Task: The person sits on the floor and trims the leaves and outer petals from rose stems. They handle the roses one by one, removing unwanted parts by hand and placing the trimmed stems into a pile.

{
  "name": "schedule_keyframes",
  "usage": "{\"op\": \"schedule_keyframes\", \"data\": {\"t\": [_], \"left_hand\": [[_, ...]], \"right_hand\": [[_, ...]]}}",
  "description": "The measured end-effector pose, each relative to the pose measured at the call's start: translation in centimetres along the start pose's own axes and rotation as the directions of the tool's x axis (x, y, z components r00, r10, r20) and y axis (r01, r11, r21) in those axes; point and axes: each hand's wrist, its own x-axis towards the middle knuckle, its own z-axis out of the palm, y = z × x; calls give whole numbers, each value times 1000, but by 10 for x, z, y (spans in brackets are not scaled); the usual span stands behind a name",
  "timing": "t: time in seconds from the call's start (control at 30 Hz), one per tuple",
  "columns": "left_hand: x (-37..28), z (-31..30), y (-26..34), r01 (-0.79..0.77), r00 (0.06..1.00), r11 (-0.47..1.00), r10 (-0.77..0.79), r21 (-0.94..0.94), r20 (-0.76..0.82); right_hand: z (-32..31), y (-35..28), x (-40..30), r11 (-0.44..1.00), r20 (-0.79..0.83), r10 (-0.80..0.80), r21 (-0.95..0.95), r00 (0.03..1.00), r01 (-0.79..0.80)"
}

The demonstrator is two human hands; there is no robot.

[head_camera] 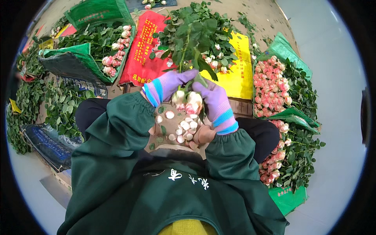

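Note:
Both my hands wear purple knit gloves with blue-striped cuffs. My left hand [173, 85] is closed around the stems of pink-and-white roses [194, 102], just above their blooms. The blooms hang toward me, and the leafy stems point away. At the right of the same blooms is my right hand [213, 100], its thumb and fingers on a green leaf [201, 80] beside the stems; whether it also grips a stem is hidden. Loose pale petals [185, 125] and a few green leaves lie on the floor below, between my shoes.
Beyond my hands, leafy roses lie over a red sack [141, 50] and a yellow sack [242, 70]. A green sack [88, 53] of roses stands at the left, near a dark sack [50, 147]. Stacked pink roses [270, 88] with green wrapping lie at the right.

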Motion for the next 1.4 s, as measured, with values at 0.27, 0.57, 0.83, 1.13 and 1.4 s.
{"op": "schedule_keyframes", "data": {"t": [0.27, 0.57, 0.83, 1.13, 1.4], "left_hand": [[-18, -35, -37, -48, 997, 992, 41, 118, 59], [-37, -53, -85, -164, 973, 966, 125, 200, 191], [-37, -57, -99, -128, 990, 888, 90, 442, 106], [-44, -37, -69, -196, 969, 888, 241, 416, -59], [-81, -36, 3, -382, 832, 825, 503, 415, -234]], "right_hand": [[-7, 23, -14, 742, 229, 53, -660, 972, 115], [-23, 10, 7, 940, 251, 4, -331, 968, 82], [-11, 13, 6, 912, 108, 48, -410, 993, 0], [-87, 34, 44, 929, -203, -133, -365, 970, 51], [-150, 48, 90, 817, -191, 33, -560, 981, -137]]}}
